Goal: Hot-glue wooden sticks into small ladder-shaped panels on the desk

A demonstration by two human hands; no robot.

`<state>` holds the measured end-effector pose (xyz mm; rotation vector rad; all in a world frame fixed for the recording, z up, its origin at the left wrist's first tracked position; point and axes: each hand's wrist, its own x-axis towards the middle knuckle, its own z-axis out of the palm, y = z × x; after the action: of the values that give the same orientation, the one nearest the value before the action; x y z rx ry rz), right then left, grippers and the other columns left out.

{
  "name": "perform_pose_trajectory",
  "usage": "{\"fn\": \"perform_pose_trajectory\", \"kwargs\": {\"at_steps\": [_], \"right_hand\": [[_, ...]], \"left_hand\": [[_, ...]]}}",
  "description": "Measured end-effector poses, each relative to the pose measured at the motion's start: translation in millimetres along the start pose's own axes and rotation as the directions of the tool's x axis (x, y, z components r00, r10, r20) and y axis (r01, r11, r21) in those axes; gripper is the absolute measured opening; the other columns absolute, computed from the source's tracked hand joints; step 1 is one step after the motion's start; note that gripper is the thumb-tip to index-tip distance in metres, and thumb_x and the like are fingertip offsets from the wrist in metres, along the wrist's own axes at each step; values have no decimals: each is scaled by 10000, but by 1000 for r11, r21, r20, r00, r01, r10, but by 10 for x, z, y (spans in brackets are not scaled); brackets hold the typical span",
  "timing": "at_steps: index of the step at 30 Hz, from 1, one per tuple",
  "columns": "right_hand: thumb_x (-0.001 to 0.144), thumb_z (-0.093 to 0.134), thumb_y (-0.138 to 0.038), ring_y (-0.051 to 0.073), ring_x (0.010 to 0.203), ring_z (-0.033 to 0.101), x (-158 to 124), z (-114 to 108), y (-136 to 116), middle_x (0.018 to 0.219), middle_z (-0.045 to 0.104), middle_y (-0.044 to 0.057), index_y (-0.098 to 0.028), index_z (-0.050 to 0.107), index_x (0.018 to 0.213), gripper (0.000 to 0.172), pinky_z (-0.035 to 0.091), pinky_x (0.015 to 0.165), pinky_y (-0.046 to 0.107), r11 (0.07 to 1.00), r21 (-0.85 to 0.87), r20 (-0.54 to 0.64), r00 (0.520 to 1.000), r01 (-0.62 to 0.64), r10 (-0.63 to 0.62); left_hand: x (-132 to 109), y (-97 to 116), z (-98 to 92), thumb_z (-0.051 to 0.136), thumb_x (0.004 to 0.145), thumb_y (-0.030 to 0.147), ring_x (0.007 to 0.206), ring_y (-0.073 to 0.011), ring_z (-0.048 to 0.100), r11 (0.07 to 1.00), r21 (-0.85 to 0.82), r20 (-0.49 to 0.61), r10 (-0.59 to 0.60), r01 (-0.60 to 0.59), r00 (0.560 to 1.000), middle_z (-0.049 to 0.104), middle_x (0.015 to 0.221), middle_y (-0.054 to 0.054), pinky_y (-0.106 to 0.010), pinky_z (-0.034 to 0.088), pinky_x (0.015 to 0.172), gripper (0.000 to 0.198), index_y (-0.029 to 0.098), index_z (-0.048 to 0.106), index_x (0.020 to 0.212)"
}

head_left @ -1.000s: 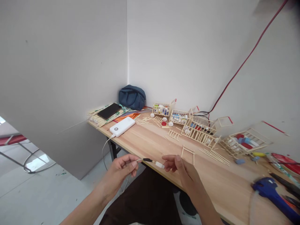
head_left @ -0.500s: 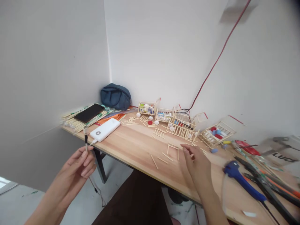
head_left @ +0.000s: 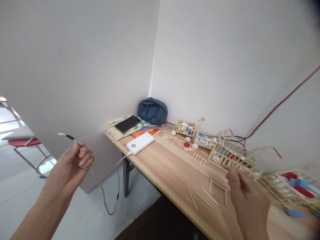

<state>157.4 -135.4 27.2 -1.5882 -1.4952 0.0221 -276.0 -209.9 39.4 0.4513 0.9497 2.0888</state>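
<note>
My left hand [head_left: 75,158], off the left side of the desk, pinches a charging cable [head_left: 70,137] just below its plug end. A black sleeve covers part of the cable there, and the pale tip points up and left. The cord hangs in a loop and runs to a white power bank [head_left: 140,143] on the desk. Motion blur smears my right hand [head_left: 247,196], which looks curled above the desk beside a small frame of thin sticks [head_left: 219,183]. Its fingertips are unclear, so I cannot tell if they touch anything. Several loose sticks [head_left: 192,198] lie nearby.
Small stick-built carts [head_left: 185,127] holding bottle caps stand along the wall. A dark phone [head_left: 127,123] rests on bundled sticks [head_left: 113,130], near a blue pouch [head_left: 153,111]. A red cord [head_left: 282,105] slants down the wall. A red stool [head_left: 25,142] stands beyond the partition.
The view has swung left, so the desk items sit further right. My left hand still holds the cable, whose end has tipped from upright to leftward. My right hand looks more curled and blurred.
</note>
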Motion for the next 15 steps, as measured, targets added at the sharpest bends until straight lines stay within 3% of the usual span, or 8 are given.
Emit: {"fn": "perform_pose_trajectory", "kwargs": {"at_steps": [4, 9, 15], "right_hand": [[896, 405, -550, 185, 711, 583, 377, 135, -141, 763, 620, 29, -185, 701, 1031, 489, 415, 672, 285, 991, 118, -45, 998, 56, -51], [884, 383, -566, 185, 681, 601, 523, 498, -267, 723, 636, 23, -206, 715, 963, 496, 425, 644, 288, 980, 101, 111, 977, 173, -183], [808, 467, -591, 241, 710, 680, 501, 989, -58, 890, 747, 49, -262, 731, 921, 437, 511, 588, 338, 900, 86, 346, 834, 428, -430]], "left_hand": [[80, 281, -92, 662, 765, 249, 453, -57, 305, 991, 19, -74, 132, -131, 988, 371, 551, 34, -173, 323, 406, 97, 171, 609, 786], [120, 632, -143, 595, 761, 106, 523, -94, 465, 927, 61, -151, 375, -370, 915, 511, 625, -8, -194, 356, 432, 51, 134, 575, 724], [122, 965, -297, 532, 857, 101, 476, -79, 440, 824, 162, -154, 564, -542, 811, 512, 574, 9, -181, 338, 442, 72, 121, 588, 817]]}}
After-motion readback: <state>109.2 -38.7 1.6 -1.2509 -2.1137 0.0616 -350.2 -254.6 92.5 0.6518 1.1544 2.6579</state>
